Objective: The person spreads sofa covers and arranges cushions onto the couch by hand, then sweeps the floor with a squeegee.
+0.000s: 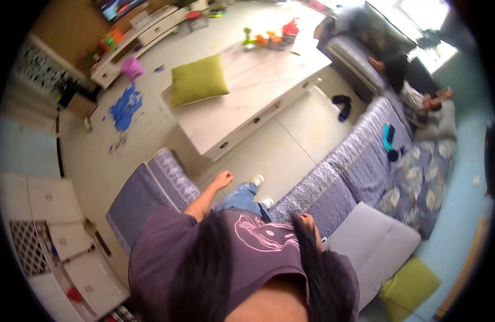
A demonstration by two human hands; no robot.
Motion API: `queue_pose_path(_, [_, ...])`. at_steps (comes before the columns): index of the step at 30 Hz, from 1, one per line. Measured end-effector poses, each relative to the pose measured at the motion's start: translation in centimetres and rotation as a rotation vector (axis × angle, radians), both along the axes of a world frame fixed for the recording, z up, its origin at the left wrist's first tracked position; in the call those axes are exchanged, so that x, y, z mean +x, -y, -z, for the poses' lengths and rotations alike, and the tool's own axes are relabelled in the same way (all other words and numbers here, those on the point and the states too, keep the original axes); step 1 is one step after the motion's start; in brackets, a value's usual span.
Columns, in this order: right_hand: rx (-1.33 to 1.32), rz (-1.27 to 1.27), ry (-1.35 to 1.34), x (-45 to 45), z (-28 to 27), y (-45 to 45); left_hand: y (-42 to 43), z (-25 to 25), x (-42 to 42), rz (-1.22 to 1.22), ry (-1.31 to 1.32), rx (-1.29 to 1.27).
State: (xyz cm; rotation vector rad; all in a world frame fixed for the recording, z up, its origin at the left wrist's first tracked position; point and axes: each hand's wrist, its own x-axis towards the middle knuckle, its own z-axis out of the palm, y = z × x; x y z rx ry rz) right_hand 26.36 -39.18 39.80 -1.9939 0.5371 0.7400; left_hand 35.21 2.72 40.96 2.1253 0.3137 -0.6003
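My left hand (222, 180) hangs out over the floor, beside the arm of a purple-grey sofa (130, 201). Its fingers look curled in, and I see nothing held in them. My right hand (308, 220) is close to my body, next to the long covered sofa (312, 188). Dark hair covers part of it, and its fingers are too hidden to read. On the marble-topped coffee table (242, 115) ahead lies a green cushion (199, 80).
Toys and a red bucket (291, 31) stand on the table's far end. Blue scraps (126, 107) litter the floor near a pink bin (132, 68). Black slippers (342, 107) lie by the sofa. Another person (414, 96) is on the sofa at right. White cabinets (75, 241) stand at left.
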Motion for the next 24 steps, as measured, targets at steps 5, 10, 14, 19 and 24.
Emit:
queue_pose_path(5, [-0.125,-0.139,-0.171,4.4,1.9,0.2,-9.3,6.9,-16.2,0.147,-0.229,0.298])
queue_pose_path(10, [0.073,-0.232,-0.105,8.7,5.8,-4.3,-11.7,5.9,-26.1,-0.411,-0.578,0.266])
queue_pose_path(14, [0.072,-0.483,-0.073,11.3,6.3,-11.0,-13.2,11.2,-24.3,-0.675,-0.578,0.199])
queue_pose_path(19, [0.003,-0.707,-0.184,14.5,4.1,-16.4,-17.7,15.0,-15.5,-0.389,-0.103,0.201])
queue_pose_path(24, [-0.140,-0.818,-0.234,19.3,12.9,-16.3,-22.5,5.3,0.8,-0.535,-0.037,0.021])
